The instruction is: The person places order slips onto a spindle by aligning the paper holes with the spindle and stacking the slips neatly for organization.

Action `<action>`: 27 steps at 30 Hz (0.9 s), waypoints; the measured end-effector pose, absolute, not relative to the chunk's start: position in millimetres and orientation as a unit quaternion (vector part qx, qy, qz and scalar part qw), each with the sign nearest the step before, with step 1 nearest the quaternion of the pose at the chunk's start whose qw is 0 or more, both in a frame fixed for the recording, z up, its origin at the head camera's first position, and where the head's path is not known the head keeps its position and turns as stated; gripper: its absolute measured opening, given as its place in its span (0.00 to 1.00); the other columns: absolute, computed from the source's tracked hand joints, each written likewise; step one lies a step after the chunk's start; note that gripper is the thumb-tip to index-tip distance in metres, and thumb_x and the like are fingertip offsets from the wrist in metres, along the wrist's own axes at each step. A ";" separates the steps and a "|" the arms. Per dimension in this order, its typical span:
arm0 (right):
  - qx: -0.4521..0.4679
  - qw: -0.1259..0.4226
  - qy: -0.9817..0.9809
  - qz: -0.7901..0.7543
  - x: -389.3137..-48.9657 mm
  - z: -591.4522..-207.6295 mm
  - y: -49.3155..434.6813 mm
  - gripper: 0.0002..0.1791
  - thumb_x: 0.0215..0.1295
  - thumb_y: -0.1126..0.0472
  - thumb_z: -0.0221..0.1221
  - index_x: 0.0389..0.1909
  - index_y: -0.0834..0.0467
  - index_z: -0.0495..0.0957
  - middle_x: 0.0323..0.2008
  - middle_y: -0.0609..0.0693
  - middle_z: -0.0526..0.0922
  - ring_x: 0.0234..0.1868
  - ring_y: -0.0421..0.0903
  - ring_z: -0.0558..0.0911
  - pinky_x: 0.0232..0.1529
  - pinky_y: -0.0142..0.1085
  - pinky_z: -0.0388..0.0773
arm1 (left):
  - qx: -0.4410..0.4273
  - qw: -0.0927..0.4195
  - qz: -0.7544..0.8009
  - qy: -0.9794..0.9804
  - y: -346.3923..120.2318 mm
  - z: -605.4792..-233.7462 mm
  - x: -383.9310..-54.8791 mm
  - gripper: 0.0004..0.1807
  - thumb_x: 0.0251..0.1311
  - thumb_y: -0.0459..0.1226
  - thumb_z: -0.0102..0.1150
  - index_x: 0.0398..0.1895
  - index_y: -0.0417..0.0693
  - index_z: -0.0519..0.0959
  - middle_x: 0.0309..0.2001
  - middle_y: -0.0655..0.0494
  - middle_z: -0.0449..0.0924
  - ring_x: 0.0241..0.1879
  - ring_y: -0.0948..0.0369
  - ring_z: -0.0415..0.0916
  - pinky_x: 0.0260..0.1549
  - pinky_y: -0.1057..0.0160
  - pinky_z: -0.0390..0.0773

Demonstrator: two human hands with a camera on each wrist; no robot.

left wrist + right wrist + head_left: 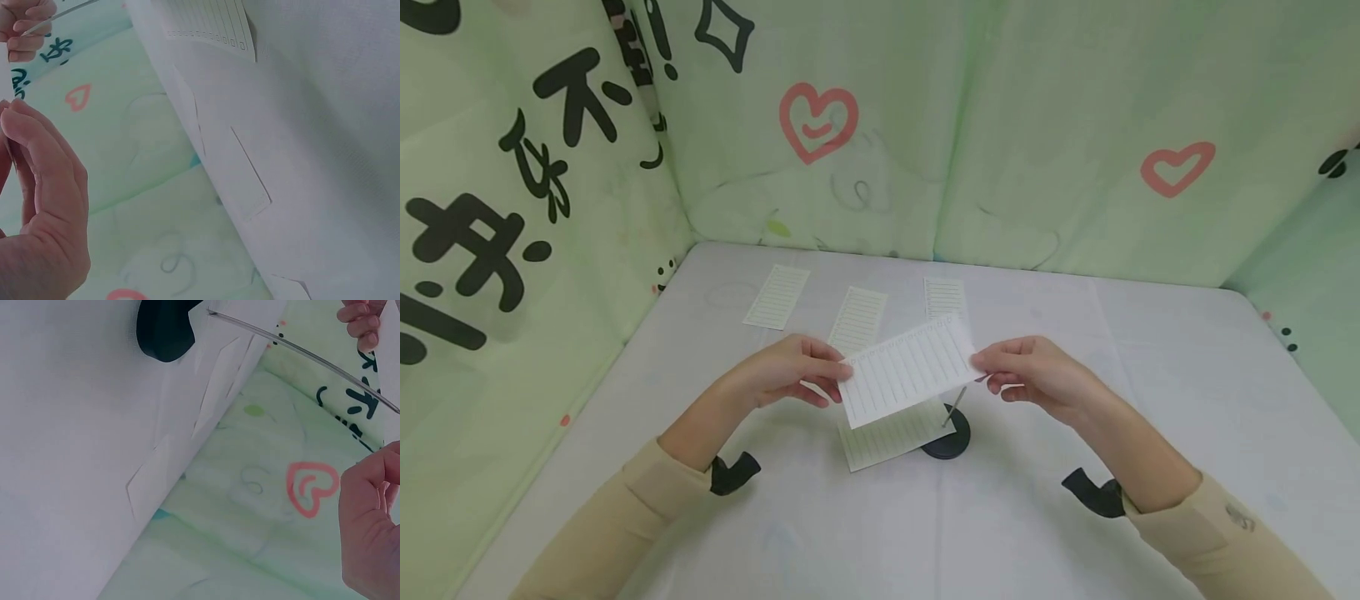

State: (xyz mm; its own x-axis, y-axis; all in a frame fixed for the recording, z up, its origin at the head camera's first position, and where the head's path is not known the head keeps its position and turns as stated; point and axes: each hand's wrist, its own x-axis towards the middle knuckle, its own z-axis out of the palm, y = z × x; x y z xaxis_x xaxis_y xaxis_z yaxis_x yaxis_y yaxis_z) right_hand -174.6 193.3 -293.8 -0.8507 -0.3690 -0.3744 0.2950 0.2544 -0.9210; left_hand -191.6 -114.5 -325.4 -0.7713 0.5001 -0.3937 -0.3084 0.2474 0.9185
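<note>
A white ruled paper slip (906, 371) is held up in the air between both hands. My left hand (797, 371) pinches its left edge between thumb and fingers. At its right edge, my right hand (1037, 375) pinches it the same way. Below is a paper spike with a round black base (953, 447) and a thin metal rod (956, 405). Another ruled slip (880, 443) lies low at the spike, partly over the base. The rod (300, 350) slants up in the right wrist view; whether its tip touches the held slip I cannot tell.
Three more ruled slips lie toward the back of the white table (1150, 400): one at left (777, 297), one in the middle (859, 317), one at right (943, 297). Green curtains (1037, 125) with hearts and black characters enclose the back and sides.
</note>
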 end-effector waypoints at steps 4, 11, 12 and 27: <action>-0.023 0.277 0.742 -0.610 -171.5 -297.8 193.7 0.06 0.60 0.60 0.59 0.28 0.55 0.82 0.24 0.46 0.81 0.23 0.39 0.75 0.29 0.28 0.71 | 0.068 0.337 0.605 0.719 -115.0 -328.3 -189.5 0.09 0.57 0.34 0.58 0.37 0.37 0.78 0.26 0.55 0.81 0.27 0.60 0.78 0.30 0.63 0.79; -0.038 0.280 0.752 -0.596 -168.8 -304.0 195.6 0.08 0.60 0.59 0.58 0.33 0.60 0.82 0.26 0.46 0.81 0.24 0.40 0.75 0.28 0.29 0.72 | 0.060 0.345 0.605 0.715 -115.9 -333.4 -187.9 0.10 0.57 0.34 0.58 0.38 0.36 0.79 0.29 0.55 0.81 0.28 0.60 0.78 0.30 0.63 0.79; -0.040 0.280 0.753 -0.594 -168.8 -304.9 195.6 0.09 0.60 0.59 0.58 0.35 0.61 0.82 0.26 0.47 0.81 0.25 0.40 0.76 0.28 0.29 0.72 | 0.059 0.346 0.605 0.715 -116.0 -334.5 -187.9 0.10 0.57 0.34 0.58 0.39 0.36 0.79 0.29 0.55 0.81 0.28 0.60 0.78 0.30 0.63 0.79; -0.047 0.278 0.762 -0.583 -169.6 -313.2 195.5 0.12 0.61 0.59 0.58 0.37 0.64 0.80 0.25 0.46 0.80 0.24 0.40 0.75 0.28 0.28 0.71 | 0.057 0.351 0.601 0.716 -117.0 -346.5 -189.7 0.08 0.57 0.34 0.58 0.37 0.37 0.80 0.29 0.55 0.81 0.29 0.59 0.79 0.31 0.62 0.79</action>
State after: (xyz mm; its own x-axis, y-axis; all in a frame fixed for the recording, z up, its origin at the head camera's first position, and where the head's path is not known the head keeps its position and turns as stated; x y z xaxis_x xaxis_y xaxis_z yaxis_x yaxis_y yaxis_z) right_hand -169.6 195.5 -313.2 -0.8405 -0.3964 -0.3693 0.2523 0.3169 -0.9143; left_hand -189.7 -117.0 -346.5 -0.7466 0.5035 -0.4349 -0.3408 0.2719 0.8999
